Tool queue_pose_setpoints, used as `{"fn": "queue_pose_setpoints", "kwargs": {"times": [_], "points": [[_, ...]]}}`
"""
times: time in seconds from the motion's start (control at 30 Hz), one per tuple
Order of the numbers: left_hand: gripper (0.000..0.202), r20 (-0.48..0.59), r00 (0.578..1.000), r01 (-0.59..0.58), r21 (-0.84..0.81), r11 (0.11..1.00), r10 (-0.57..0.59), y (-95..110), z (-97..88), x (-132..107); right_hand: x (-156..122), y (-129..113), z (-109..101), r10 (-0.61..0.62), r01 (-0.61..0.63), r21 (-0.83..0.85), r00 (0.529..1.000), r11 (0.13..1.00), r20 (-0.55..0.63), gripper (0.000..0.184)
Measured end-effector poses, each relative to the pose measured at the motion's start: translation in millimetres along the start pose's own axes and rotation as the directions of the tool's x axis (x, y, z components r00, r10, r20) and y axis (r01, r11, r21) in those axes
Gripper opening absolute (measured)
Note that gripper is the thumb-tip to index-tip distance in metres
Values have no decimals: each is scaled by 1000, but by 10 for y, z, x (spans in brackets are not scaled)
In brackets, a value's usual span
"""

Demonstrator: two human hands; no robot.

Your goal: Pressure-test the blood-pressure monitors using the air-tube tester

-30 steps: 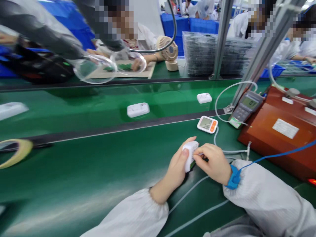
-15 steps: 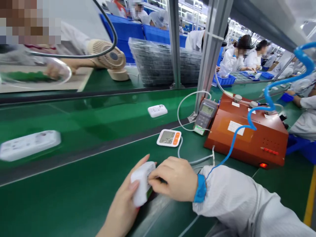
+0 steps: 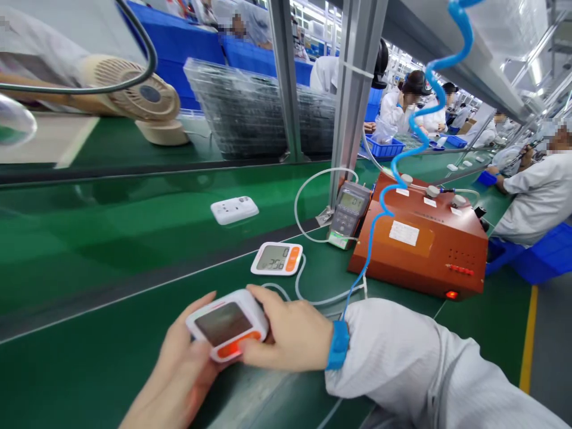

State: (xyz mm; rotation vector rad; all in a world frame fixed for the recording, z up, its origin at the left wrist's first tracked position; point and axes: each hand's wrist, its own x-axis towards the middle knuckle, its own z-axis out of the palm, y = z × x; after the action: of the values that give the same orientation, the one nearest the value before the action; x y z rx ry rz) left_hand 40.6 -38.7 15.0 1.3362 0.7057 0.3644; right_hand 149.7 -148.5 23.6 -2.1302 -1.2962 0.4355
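Note:
Between my two hands is a white blood pressure monitor (image 3: 224,322), tilted with its dark screen toward me and an orange button strip lit red. My left hand (image 3: 190,351) grips its left and lower side. My right hand (image 3: 288,330), with a blue wrist strap, holds the right side, thumb on the orange strip. Just beyond lies a second monitor (image 3: 276,258) with digits on its screen and a pale tube attached. A grey handheld meter (image 3: 350,211) leans against an orange-brown test box (image 3: 420,238).
A white device housing (image 3: 235,210) lies on the green conveyor (image 3: 134,208) past the bench's dark edge. A metal post (image 3: 353,89) rises behind the meter. A blue coiled cord (image 3: 420,131) hangs over the box. Across stand a beige fan (image 3: 149,98) and stacked clear trays (image 3: 241,113); co-workers sit further back.
The monitor in my hands has turned from its back to its screen side, and its button strip glows red. My view has shifted right; the housings on the conveyor have moved left in view.

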Motion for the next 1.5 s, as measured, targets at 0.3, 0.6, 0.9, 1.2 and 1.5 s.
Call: {"fn": "queue_pose_setpoints", "kwargs": {"times": [0.3, 0.6, 0.9, 1.2, 1.5], "points": [[90, 133, 991, 29, -31, 999, -24, -16, -20, 14, -22, 6, -141, 95, -99, 293, 995, 951, 25, 72], [91, 311, 947, -14, -218, 976, 83, -101, -139, 52, -72, 123, 60, -11, 32, 538, 999, 842, -43, 54], [86, 324, 940, -33, -218, 975, 104, -102, -151, 28, -81, 109, 53, 1, 8, 529, 1000, 849, -17, 55], [91, 328, 941, -13, -204, 979, 81, -83, -129, 17, -91, 58, -8, 25, -12, 432, 999, 902, -24, 54], [92, 330, 940, -15, -204, 979, 83, -100, -131, 24, -87, 65, 8, 24, -12, 352, 999, 936, -29, 55]]}}
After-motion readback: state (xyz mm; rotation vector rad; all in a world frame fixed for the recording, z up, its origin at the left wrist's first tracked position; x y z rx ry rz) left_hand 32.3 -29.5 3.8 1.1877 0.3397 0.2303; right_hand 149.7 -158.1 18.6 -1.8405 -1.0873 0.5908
